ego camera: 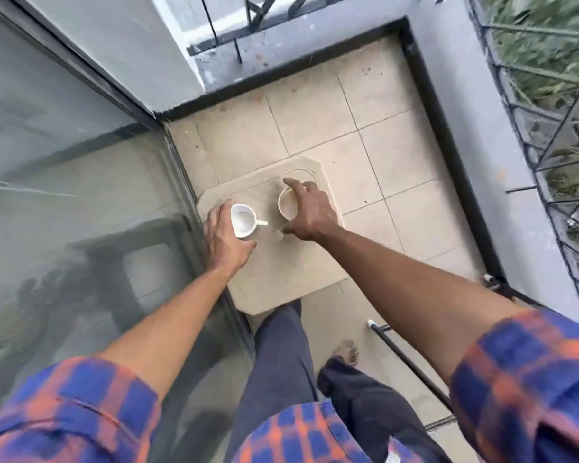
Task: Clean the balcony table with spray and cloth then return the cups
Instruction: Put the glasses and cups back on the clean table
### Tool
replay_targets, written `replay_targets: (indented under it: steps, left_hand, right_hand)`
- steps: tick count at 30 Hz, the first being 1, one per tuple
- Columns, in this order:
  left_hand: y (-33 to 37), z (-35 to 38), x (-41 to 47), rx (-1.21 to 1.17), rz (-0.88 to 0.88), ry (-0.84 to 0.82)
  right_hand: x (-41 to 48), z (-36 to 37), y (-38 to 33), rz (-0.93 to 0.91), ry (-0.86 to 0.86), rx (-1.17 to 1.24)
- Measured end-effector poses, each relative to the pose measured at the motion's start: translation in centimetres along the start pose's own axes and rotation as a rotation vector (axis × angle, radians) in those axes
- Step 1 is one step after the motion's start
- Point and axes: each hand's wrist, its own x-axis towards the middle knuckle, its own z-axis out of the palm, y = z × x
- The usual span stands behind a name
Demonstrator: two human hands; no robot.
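Now | L grip [224, 242] wraps white cup [243, 222] | R grip [311, 212] clasps tan cup [288, 205]

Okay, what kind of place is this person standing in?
Most likely a small home balcony: tiled floor, a metal railing with greenery beyond, a glass door on the left, and a small table with a white cup and a beige cup.
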Motion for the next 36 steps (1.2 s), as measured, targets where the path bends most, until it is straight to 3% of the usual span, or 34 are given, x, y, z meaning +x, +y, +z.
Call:
replay_targets:
  steps: [3, 9, 14, 19, 23, 28, 36]
  left_hand:
    - [0.0, 0.4, 0.1, -0.003, 0.052, 0.072]
    - [3.2, -1.7, -2.4, -0.021, 0.043, 0.006]
    - [9.9, -4.3, -5.9, -0.055, 0.150, -0.042]
    - [19.4, -4.0, -11.3, -0.110, 0.366, -0.078]
    - [27.0, 0.2, -18.0, -0.118, 0.535, -0.154]
    - [33.7, 8.1, -29.3, -0.098, 0.746, -0.288]
    - [39.3, 23.3, -46.0, 0.025, 0.990, -0.516]
  right_hand:
    - [0.1, 0.0, 0.2, -0.003, 0.027, 0.022]
    - [-3.4, -3.1, 1.4, 0.112, 0.033, 0.185]
    - [-10.3, -9.5, 3.4, 0.125, 0.143, 0.245]
    - [-20.1, -16.8, 8.4, 0.153, 0.364, 0.328]
    - [-29.6, -19.9, 15.9, 0.206, 0.563, 0.366]
    - [-42.2, -18.8, 27.7, 0.327, 0.768, 0.472]
    - [-57.5, -14.0, 45.4, 0.635, 0.870, 0.542]
